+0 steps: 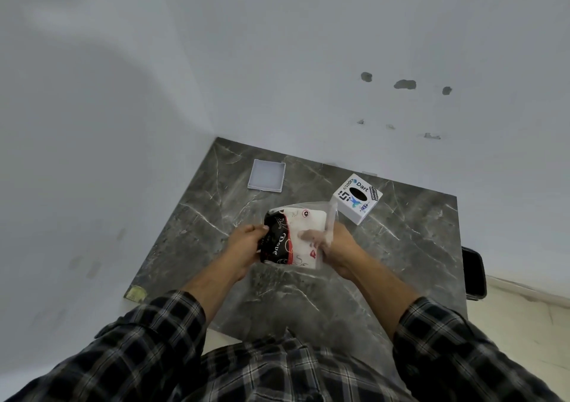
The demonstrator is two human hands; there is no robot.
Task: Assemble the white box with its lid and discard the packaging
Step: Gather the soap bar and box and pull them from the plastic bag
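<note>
- Printed pack [293, 238] in clear plastic wrap [328, 219] held above the table centre, between both hands — black-and-red side to the left, white side to the right.
- Left hand [245, 244] curled round the pack's black left edge, thumb tip pressed on top near the upper corner; other fingers hidden beneath.
- Right hand [334, 245] at the pack's right edge, fingers closed on a raised strip of the wrap, partly seen through the plastic; exact pinch hard to tell.
- Pack's long axis runs roughly near-to-far, tilted a bit; "Dove" lettering reads along the black band.
- White box [357, 198] w/ stickers and a dark oval hole on top, upright on the table, just beyond and to the right of the right hand — not touching the pack, as far as visible.
- Lid [266, 175] lying hollow side up, far-left of the pack, well apart from the box.
- Dark marble table [401, 247] set into a corner of pale walls [123, 77].
- Plaid sleeves [160, 333] in the foreground; dark object [473, 273] past the table's right edge, unclear what.
</note>
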